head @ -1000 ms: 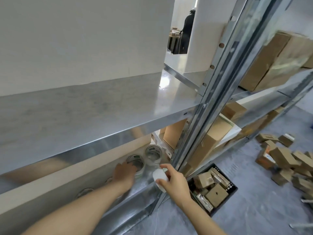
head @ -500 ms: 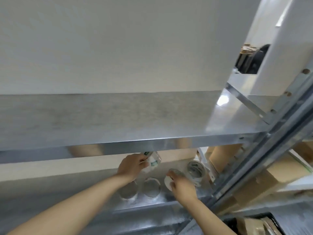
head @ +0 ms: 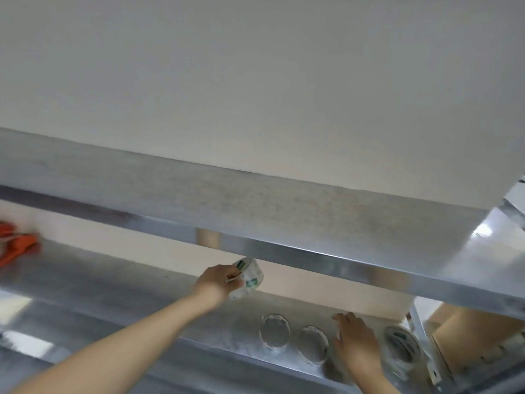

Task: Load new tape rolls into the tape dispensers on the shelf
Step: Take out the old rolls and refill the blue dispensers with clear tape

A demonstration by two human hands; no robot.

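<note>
My left hand (head: pixel 218 284) is raised above the lower metal shelf (head: pixel 119 285) and grips a clear tape roll with green labels (head: pixel 250 275), just under the upper shelf's front edge. Two clear tape rolls (head: pixel 275 329) (head: pixel 312 344) lie flat on the shelf to its lower right. My right hand (head: pixel 356 342) rests palm down on the shelf beside them; whatever is under it is hidden. Another labelled tape roll (head: pixel 402 342) lies to the right of that hand. An orange object (head: pixel 17 247), blurred, sits at the shelf's far left.
The upper metal shelf (head: pixel 284 223) overhangs the working space, with a white wall behind it. Cardboard boxes (head: pixel 468 334) stand at the right end of the lower shelf, past an upright post (head: pixel 419 325).
My left hand has picked a tape roll off the shelf and carried it up and left. My right hand has come down flat onto the shelf. The view has swung left.
</note>
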